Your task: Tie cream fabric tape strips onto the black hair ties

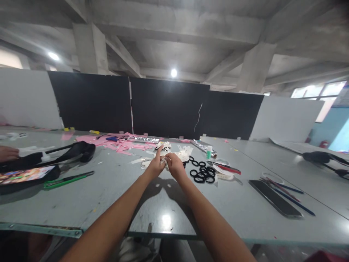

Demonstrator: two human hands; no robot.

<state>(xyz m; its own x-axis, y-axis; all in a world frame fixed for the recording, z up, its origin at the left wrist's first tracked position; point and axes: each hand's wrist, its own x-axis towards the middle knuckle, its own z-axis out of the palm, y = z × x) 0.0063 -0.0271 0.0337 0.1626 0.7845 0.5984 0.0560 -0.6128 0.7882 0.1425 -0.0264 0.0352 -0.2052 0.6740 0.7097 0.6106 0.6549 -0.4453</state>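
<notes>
My left hand (156, 166) and my right hand (175, 165) meet over the middle of the table. Their fingertips pinch a small white strip (165, 160), perhaps ribbon or paper; its exact kind is too small to make out. My left index finger sticks up while the other fingers curl. Just beyond lie white ruffled pieces (163, 146) and more white strips (185, 153), partly covered by my hands. Beside my right hand is a loose pile of black rings (202, 172), like hair ties. A small green-and-white bottle (209, 152) stands behind them.
Red-handled scissors (227, 167) lie right of the rings. Farther right are a dark phone (274, 199) and pens (293, 196). Pink scraps (120, 145) line the back by a black partition (169, 109). At left are a green cutter (68, 180) and another person's hand (8, 153).
</notes>
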